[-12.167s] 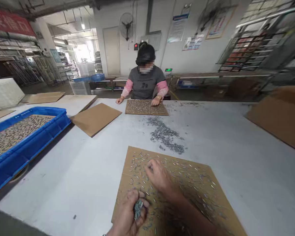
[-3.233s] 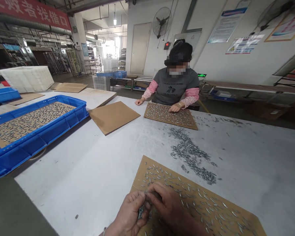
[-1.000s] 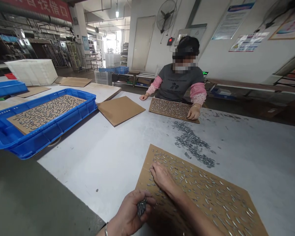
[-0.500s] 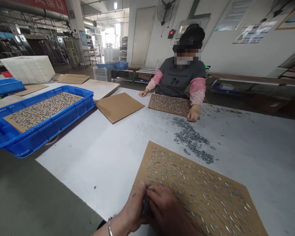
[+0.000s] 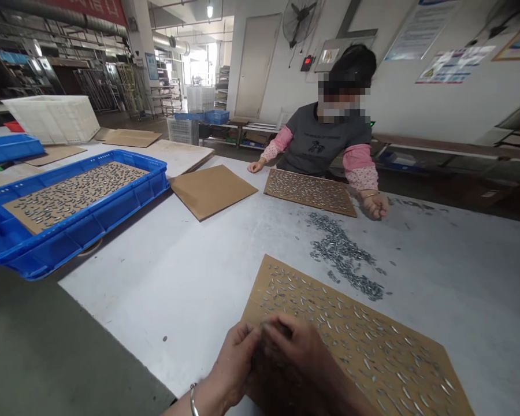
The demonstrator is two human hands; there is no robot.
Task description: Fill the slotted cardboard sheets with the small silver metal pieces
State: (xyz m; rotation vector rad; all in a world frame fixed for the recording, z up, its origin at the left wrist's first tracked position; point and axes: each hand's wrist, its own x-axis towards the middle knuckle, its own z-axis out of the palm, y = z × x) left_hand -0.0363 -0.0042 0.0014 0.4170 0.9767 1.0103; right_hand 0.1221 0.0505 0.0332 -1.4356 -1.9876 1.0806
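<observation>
A brown cardboard sheet point(image 5: 351, 323) covered with small curved metal pieces lies on the white table at the lower right. Over its left edge, my left hand point(image 5: 238, 358) is closed, with a metal bangle on the wrist; what it holds is hidden in shadow. Beside it my right hand point(image 5: 297, 346) is closed too, thumb and fingertips pinched near the left thumb; anything between them is too small to name. A loose pile of grey metal pieces point(image 5: 342, 251) lies beyond the sheet.
Across the table point(image 5: 147, 300) sits a person point(image 5: 320, 138) with a second filled sheet point(image 5: 309, 192). A bare cardboard sheet point(image 5: 214, 190) lies left of it. A blue tray point(image 5: 112, 216) holding another filled sheet stands at left, near a white crate point(image 5: 52, 121).
My right hand's fingers have lifted and arched slightly, while both hands remain together. The person's hand has moved off the far sheet's corner toward the right, and the view has shifted a little.
</observation>
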